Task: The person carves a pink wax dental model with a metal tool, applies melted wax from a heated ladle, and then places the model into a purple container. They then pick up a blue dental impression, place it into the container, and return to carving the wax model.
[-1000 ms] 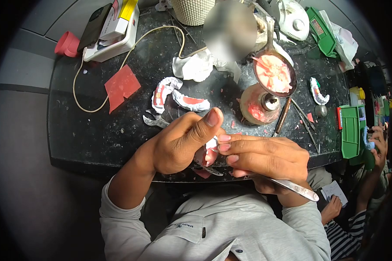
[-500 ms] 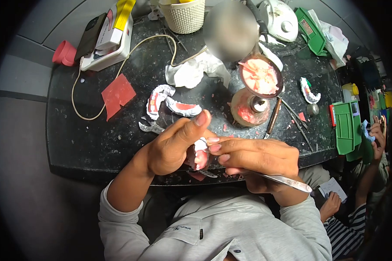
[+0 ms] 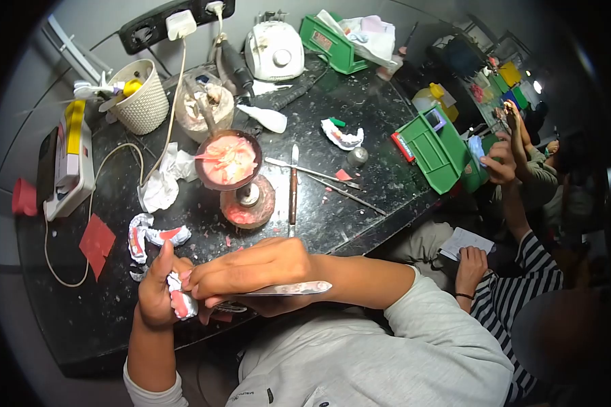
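Note:
My left hand [image 3: 157, 288] is closed around a white dental cast with pink wax [image 3: 182, 304], near the table's front edge. My right hand [image 3: 254, 271] grips a metal spatula [image 3: 299, 289], whose broad end points right; its fingertips meet the cast, and the tool's working end is hidden. Just beyond my left hand lie two more white casts with pink wax, one upright in view [image 3: 138, 239] and one lying across [image 3: 168, 235]. A pan of pink wax [image 3: 228, 161] sits above a burner [image 3: 248, 207] beyond my right hand.
A knife [image 3: 293, 190] and thin tools lie right of the burner. Farther right are a cast [image 3: 342, 136] and green trays [image 3: 431, 152]. A red wax sheet [image 3: 98, 245] and white box [image 3: 75, 169] are left. A co-worker in stripes [image 3: 495, 298] sits at right.
The view has swung to the right, so the table's things appear farther left and more of the co-worker's side shows. Both hands still hold the cast and spatula.

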`<action>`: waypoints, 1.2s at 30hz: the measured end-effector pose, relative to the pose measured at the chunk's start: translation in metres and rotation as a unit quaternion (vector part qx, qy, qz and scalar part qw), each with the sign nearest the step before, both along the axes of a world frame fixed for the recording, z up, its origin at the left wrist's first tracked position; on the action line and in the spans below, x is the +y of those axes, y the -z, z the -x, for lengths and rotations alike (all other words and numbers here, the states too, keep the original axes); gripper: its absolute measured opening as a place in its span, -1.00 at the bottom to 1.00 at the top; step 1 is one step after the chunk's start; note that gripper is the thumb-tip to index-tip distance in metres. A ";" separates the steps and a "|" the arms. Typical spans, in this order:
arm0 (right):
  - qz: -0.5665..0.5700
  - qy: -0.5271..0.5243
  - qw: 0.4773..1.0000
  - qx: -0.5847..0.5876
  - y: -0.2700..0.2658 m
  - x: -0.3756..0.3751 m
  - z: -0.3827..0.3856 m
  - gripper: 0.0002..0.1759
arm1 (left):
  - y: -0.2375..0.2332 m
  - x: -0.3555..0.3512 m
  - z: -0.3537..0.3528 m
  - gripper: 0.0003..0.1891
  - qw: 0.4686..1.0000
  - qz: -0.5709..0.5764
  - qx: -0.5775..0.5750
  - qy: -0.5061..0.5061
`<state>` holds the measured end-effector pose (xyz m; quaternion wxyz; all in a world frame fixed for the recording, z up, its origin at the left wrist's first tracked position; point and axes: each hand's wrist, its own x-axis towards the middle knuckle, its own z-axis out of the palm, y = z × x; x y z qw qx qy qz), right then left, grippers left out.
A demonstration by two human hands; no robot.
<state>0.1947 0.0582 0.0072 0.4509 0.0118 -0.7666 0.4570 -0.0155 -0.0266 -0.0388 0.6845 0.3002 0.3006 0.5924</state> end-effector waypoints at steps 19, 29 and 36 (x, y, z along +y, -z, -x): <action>0.012 0.011 0.999 0.046 -0.001 -0.001 0.001 -0.69 | -0.004 0.001 0.001 -0.29 0.999 -0.028 0.027 0.015; 0.022 -0.003 0.998 0.058 -0.001 0.002 0.000 -0.83 | -0.029 0.009 -0.004 -0.10 0.986 -0.054 0.155 0.024; 0.014 -0.014 0.997 0.074 0.003 0.004 -0.004 -0.84 | -0.042 0.018 -0.004 -0.01 0.981 -0.057 0.179 0.058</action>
